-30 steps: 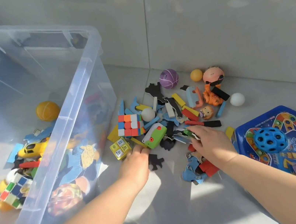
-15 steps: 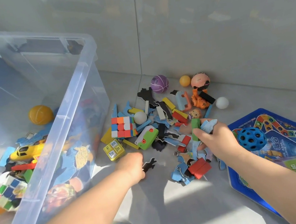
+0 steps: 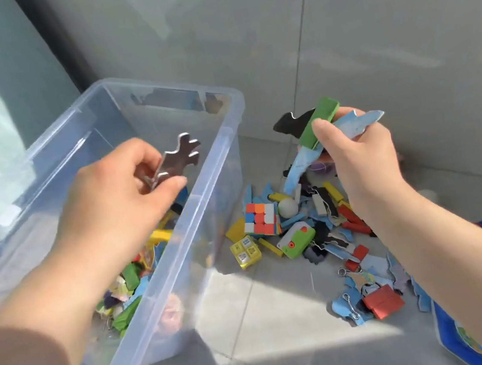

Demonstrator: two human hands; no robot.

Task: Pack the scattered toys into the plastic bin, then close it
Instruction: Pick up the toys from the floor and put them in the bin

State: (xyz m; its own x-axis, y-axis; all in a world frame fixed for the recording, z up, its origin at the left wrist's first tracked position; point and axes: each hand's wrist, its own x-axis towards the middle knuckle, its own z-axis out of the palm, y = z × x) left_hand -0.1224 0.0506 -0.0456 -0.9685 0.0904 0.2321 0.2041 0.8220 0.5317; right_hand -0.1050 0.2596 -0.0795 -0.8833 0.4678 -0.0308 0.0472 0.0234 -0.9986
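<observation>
Pinching dark puzzle piece (image 3: 181, 160) over bin (image 3: 217, 179), left hand (image 3: 121, 195); right hand (image 3: 355, 151) clutching green block (image 3: 318, 122).

Left hand (image 3: 119, 182) raised, palm down, thumb and fingers pinched tight in a grip. Right hand (image 3: 354, 145) raised level with it, well apart, fist clenched, thumb on top. Both forearms bare, reaching forward from bottom corners of view.

light: bright sun from 9 o'clock
shadows: hard, cast toward 5 o'clock
blur: slight throughout
edges: bowed, wide-angle
</observation>
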